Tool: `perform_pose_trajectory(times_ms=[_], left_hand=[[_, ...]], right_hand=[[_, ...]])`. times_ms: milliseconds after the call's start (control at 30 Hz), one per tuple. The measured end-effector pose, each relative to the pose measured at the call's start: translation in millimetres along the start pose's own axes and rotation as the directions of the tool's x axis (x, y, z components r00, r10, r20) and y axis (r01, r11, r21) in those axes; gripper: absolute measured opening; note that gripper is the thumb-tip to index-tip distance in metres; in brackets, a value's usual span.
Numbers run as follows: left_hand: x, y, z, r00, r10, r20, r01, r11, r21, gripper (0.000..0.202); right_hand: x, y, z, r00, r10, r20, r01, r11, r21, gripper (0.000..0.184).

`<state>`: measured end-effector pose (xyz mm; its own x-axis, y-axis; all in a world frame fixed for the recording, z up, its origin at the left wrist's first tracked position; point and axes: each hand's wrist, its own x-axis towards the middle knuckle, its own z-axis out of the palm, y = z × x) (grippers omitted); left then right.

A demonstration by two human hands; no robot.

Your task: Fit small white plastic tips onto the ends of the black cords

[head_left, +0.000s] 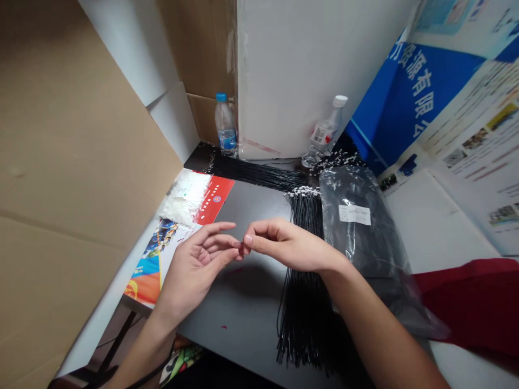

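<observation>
My left hand (198, 259) and my right hand (284, 243) meet over the dark grey table (243, 308). Their fingertips pinch a tiny reddish piece (238, 246) between them. The left hand's other fingers stretch out above the pinch. Under my right wrist lies a bundle of thin black wires (304, 292) with small white connectors at the far end. A small red speck (224, 327) lies on the table near the front edge.
A clear plastic bag (360, 227) of black wires lies right of the bundle. More black wires (259, 173) lie at the back. Two water bottles (225, 125) (324, 135) stand by the white wall. Small white parts (184, 200) sit on a colourful sheet at left. Cardboard walls in the left side.
</observation>
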<state>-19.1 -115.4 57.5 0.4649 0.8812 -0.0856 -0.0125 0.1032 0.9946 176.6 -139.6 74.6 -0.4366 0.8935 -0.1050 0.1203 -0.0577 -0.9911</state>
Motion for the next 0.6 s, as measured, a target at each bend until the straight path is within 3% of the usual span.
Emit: perform_pose_trajectory(times_ms=[200, 333, 467, 600], left_hand=[[2, 2, -2.7, 1.000, -0.019, -0.023, 0.017, 0.997, -0.071, 0.051], [5, 1, -6.7, 0.999, -0.032, -0.008, 0.032, 0.995, -0.094, 0.054], [7, 0, -9.6, 0.998, -0.055, 0.044, 0.059, 0.994, -0.095, 0.056], [9, -1, -12.6, 0.996, -0.073, 0.060, 0.078, 0.993, -0.087, 0.056]], right_hand=[[-8, -8, 5, 0.973, -0.079, -0.216, 0.016, 0.960, -0.280, 0.017], [-9, -13, 7, 0.977, -0.137, -0.164, 0.065, 0.922, -0.382, 0.018], [-9, -14, 6, 0.988, -0.107, -0.107, 0.060, 0.926, -0.372, 0.018], [-8, -14, 9, 0.989, -0.087, -0.121, 0.036, 0.927, -0.373, 0.015]])
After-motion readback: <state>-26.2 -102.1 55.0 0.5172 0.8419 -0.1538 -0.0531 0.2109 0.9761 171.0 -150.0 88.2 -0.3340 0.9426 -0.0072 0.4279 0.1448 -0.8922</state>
